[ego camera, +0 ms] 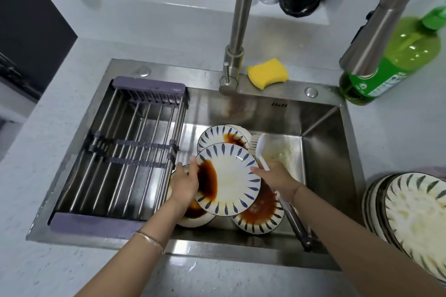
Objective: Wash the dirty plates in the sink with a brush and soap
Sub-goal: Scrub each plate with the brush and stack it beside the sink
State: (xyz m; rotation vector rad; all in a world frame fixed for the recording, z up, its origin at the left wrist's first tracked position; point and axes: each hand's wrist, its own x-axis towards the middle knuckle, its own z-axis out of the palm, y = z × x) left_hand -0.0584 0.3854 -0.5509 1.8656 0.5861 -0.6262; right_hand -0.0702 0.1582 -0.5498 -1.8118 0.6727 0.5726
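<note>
A: Location of the plate being handled?
B: Seen inside the sink (325, 142): a white plate (234, 183) with blue leaf marks round the rim, tilted and lifted above three other dirty plates. Dark brown sauce pooled on its left half, pale smears on the right.

A: Hands?
B: Noted the left hand (185, 182) clamped on the plate's left rim, fingers curled over the edge beside the sauce. Thin bracelet (149, 240) on that wrist. Noted the right hand (275, 176) closed round the white handle of the brush (261, 149), fingers touching the plate's right rim. Head of the brush up and away, bristles turned left, just beside the rear plate (217, 134).

A: Remaining dirty plates?
B: Same rear plate partly hidden behind the held one, brown stain in its well. Under the right edge, a second plate (258, 217) flooded with reddish-brown sauce. Beneath the left hand, a third plate (193, 217), mostly covered. Greenish residue on the sink floor behind the brush. Along the sink's right side, under the right forearm, a long metal utensil (298, 225); kind not clear.

A: Surroundings?
B: Across the sink's left half, a bar rack (130, 152) with purple ends. At the back rim, the faucet (239, 31), with a yellow sponge (268, 73) just beside it. At the back right corner, a green soap bottle (395, 62), partly behind a second metal spout (376, 29). On the counter (48, 176) right of the sink, a stack of patterned plates (415, 212).
</note>
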